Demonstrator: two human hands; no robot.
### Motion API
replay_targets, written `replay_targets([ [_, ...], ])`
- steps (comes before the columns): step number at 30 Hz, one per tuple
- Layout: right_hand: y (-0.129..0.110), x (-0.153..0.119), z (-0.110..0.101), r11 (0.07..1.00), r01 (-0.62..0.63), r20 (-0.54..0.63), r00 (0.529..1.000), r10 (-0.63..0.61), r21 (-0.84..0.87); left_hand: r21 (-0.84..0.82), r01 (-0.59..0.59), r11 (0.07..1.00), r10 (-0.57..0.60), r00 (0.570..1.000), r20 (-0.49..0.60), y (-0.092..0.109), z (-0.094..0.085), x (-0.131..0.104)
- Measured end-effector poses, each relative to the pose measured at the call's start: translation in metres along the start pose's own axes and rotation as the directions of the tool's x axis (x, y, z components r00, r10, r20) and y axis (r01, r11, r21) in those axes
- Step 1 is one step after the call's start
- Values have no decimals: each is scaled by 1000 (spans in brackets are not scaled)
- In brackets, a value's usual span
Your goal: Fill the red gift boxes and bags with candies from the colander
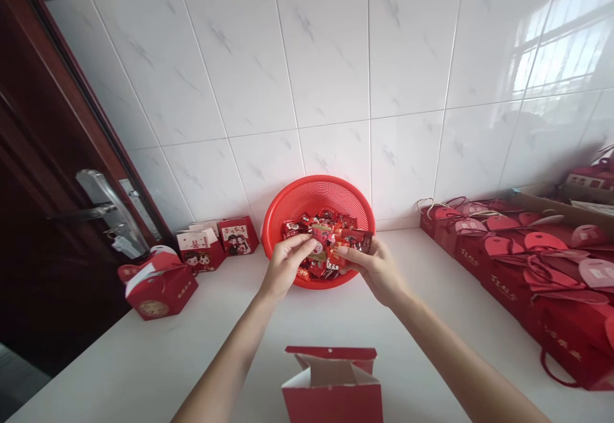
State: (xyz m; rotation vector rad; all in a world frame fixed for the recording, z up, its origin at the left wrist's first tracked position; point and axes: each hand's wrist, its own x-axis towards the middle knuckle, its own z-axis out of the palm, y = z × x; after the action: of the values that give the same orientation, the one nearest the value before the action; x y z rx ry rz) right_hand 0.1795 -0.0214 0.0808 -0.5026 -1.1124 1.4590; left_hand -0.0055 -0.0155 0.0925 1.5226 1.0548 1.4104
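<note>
A red plastic basket (pixel 274 218) stands against the tiled wall and holds many wrapped candies (pixel 330 274) in red, orange and dark wrappers. Over its near part, my left hand (pixel 288 262) is closed, thumb and fingers pinching a small wrapped candy (pixel 318 244). My right hand (pixel 377 269) is closed too, its fingers round wrapped candies (pixel 352 234) at the basket's right side. Nearer to me, between my forearms, an open red paper box (pixel 333 404) stands upright with its top flap up.
At the left are a red hexagonal box (pixel 160 285) and small printed boxes (pixel 206 250) beside a dark door (pixel 38 154) with a metal handle. Rows of red gift boxes (pixel 503 282) with cord handles line the right side of the white tabletop (pixel 230 308).
</note>
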Motion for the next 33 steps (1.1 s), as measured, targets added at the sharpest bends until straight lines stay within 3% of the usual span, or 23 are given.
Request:
replay_targets([
  [8,-14,-5,0,998,27,52,998,-24,-57,135,-86,987,64,985,158,15,0,-17],
  [16,-23,-9,-3,991,59,107,993,-47,-119,164,-132,978,103,979,176,19,2,-25],
  [20,-28,-11,-5,977,120,78,991,-107,-178,254,-197,947,140,964,224,35,-10,-34],
  [23,-34,-12,-7,965,143,38,990,-138,-219,352,-269,896,115,908,403,59,-29,-47],
  [26,-40,-12,-10,954,168,13,985,-170,-249,469,-300,831,-53,796,603,79,-46,-61],
  [29,-45,-12,-12,940,212,8,976,-218,-268,550,-310,776,-181,725,665,87,-51,-71],
  [33,-51,-13,-13,926,249,-17,964,-264,-284,538,-331,776,-227,649,726,85,-43,-71],
])
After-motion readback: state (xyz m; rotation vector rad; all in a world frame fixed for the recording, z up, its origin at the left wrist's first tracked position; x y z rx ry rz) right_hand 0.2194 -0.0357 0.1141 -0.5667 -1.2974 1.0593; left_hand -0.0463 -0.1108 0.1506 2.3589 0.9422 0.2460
